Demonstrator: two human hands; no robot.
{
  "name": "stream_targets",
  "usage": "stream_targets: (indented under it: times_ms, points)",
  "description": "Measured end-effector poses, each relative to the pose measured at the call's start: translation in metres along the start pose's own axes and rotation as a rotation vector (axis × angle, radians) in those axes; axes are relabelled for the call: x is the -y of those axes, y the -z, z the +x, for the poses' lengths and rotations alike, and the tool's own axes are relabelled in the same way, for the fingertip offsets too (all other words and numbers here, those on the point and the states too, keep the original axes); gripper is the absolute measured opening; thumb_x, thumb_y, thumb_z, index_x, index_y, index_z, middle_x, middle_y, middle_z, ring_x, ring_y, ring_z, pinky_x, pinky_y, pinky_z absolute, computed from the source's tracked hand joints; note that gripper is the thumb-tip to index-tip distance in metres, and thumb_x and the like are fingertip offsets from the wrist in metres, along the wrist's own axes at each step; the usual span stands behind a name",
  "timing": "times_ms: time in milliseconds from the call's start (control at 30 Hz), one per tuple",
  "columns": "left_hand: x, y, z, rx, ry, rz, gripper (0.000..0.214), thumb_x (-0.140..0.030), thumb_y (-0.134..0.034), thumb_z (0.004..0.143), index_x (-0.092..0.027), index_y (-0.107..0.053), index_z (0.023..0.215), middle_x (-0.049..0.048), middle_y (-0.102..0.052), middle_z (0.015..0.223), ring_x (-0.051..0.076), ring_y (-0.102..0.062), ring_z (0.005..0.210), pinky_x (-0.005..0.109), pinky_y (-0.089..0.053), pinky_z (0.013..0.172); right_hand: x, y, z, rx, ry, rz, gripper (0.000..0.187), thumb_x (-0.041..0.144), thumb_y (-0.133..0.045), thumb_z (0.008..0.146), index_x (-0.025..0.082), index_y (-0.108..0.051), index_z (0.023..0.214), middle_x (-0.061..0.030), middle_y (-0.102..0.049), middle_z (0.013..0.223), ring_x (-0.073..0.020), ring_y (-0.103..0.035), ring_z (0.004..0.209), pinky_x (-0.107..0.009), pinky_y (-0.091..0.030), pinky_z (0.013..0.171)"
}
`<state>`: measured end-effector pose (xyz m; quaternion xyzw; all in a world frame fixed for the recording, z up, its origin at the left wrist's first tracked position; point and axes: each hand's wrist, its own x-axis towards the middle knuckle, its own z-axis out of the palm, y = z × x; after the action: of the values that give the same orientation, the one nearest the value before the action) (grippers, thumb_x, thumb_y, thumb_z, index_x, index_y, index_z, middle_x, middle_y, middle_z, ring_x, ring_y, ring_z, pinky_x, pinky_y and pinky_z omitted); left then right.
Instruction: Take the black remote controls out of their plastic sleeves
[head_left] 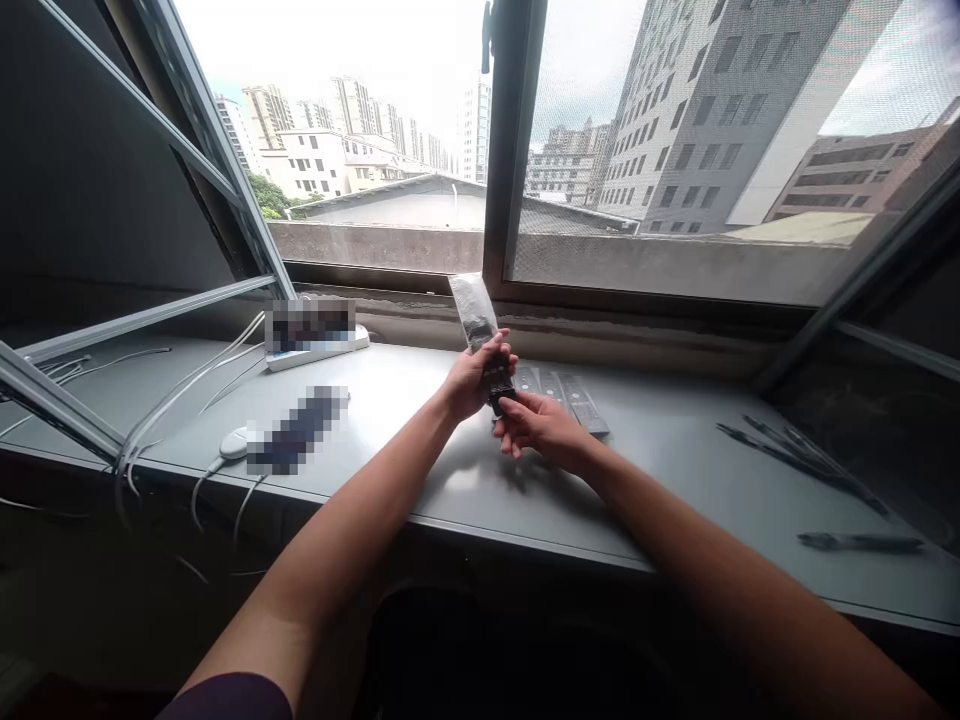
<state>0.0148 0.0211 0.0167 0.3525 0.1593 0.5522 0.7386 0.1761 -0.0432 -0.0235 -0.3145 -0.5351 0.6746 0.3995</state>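
Note:
A long, narrow clear plastic packet (472, 303) with a dark, flat item in its lower part is held up in front of me over the table. My left hand (471, 380) is closed around its middle, with the clear end sticking up above the fingers. At the black lower end, the thumb and fingers of my right hand (541, 428) pinch it; its other fingers are curled loosely below. What exactly is inside cannot be made out. Just behind my right hand, several flat dark-grey packets (581, 400) lie side by side on the table.
On the grey table (660, 470), dark pen-like sticks (802, 460) and a single one (859, 543) lie at the right. A white power strip (322, 350), a round white charger (234, 443) and cables (169, 390) are at the left, beside a metal frame (187, 130). A window stands behind.

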Motion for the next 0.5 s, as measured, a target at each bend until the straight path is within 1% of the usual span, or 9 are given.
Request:
stream_targets:
  times_ms: [100, 167, 200, 267, 333, 400, 467, 500]
  points:
    - [0.001, -0.001, -0.001, -0.014, 0.031, 0.028, 0.031, -0.019, -0.084, 0.093, -0.015, -0.073, 0.122, 0.0067, -0.077, 0.099, 0.019, -0.078, 0.091, 0.032, -0.062, 0.089, 0.002, 0.002, 0.000, -0.012, 0.004, -0.006, 0.036, 0.050, -0.082, 0.099, 0.018, -0.065, 0.103, -0.0069, -0.081, 0.084, -0.0169, -0.077, 0.063, -0.023, -0.061, 0.051]
    - [-0.001, 0.000, 0.000, -0.042, 0.026, 0.004, 0.029, -0.020, -0.081, 0.094, -0.015, -0.073, 0.122, 0.0117, -0.080, 0.112, 0.022, -0.079, 0.103, 0.037, -0.061, 0.099, 0.004, 0.002, -0.002, -0.002, -0.022, -0.021, 0.033, 0.047, -0.082, 0.100, 0.019, -0.065, 0.103, -0.0070, -0.081, 0.085, -0.0167, -0.078, 0.063, -0.022, -0.061, 0.051]
    - [-0.003, 0.001, 0.001, -0.061, 0.015, -0.021, 0.027, -0.022, -0.080, 0.095, -0.015, -0.073, 0.121, 0.0133, -0.080, 0.117, 0.023, -0.079, 0.106, 0.038, -0.060, 0.103, 0.005, 0.001, -0.003, 0.013, -0.045, -0.033, 0.032, 0.046, -0.082, 0.100, 0.018, -0.066, 0.102, -0.0075, -0.081, 0.086, -0.0167, -0.078, 0.063, -0.022, -0.062, 0.051]
    - [-0.008, 0.005, 0.005, -0.123, -0.022, -0.084, 0.025, -0.028, -0.075, 0.098, -0.016, -0.072, 0.120, 0.0138, -0.080, 0.119, 0.023, -0.079, 0.105, 0.039, -0.060, 0.104, 0.007, 0.001, -0.005, 0.051, -0.098, -0.060, 0.031, 0.044, -0.082, 0.100, 0.017, -0.066, 0.102, -0.0088, -0.082, 0.087, -0.0164, -0.077, 0.062, -0.022, -0.061, 0.051]
    - [-0.015, 0.009, 0.008, -0.202, -0.065, -0.143, 0.023, -0.027, -0.072, 0.100, -0.017, -0.072, 0.120, 0.0104, -0.081, 0.113, 0.018, -0.078, 0.096, 0.033, -0.061, 0.098, 0.009, -0.001, -0.006, 0.093, -0.148, -0.080, 0.032, 0.044, -0.083, 0.099, 0.016, -0.067, 0.100, -0.0107, -0.082, 0.088, -0.0166, -0.077, 0.060, -0.022, -0.061, 0.050]
    - [-0.021, 0.013, 0.010, -0.246, -0.087, -0.188, 0.019, -0.021, -0.071, 0.100, -0.018, -0.071, 0.119, 0.0039, -0.078, 0.096, 0.011, -0.073, 0.076, 0.024, -0.060, 0.081, 0.009, -0.002, -0.007, 0.117, -0.175, -0.083, 0.033, 0.045, -0.083, 0.099, 0.015, -0.067, 0.100, -0.0119, -0.083, 0.088, -0.0171, -0.078, 0.060, -0.022, -0.062, 0.050]
    - [-0.023, 0.013, 0.011, -0.232, -0.088, -0.216, 0.014, -0.016, -0.069, 0.101, -0.017, -0.071, 0.115, -0.0022, -0.068, 0.079, 0.006, -0.061, 0.060, 0.017, -0.053, 0.064, 0.007, -0.004, -0.007, 0.115, -0.179, -0.070, 0.032, 0.043, -0.083, 0.100, 0.015, -0.067, 0.101, -0.0123, -0.083, 0.089, -0.0176, -0.079, 0.062, -0.022, -0.063, 0.051]
    - [-0.022, 0.012, 0.011, -0.211, -0.085, -0.222, 0.012, -0.016, -0.068, 0.102, -0.017, -0.070, 0.113, -0.0040, -0.063, 0.074, 0.005, -0.057, 0.056, 0.016, -0.050, 0.059, 0.006, -0.004, -0.006, 0.101, -0.173, -0.058, 0.031, 0.042, -0.082, 0.100, 0.015, -0.066, 0.101, -0.0122, -0.083, 0.089, -0.0178, -0.079, 0.063, -0.022, -0.063, 0.051]
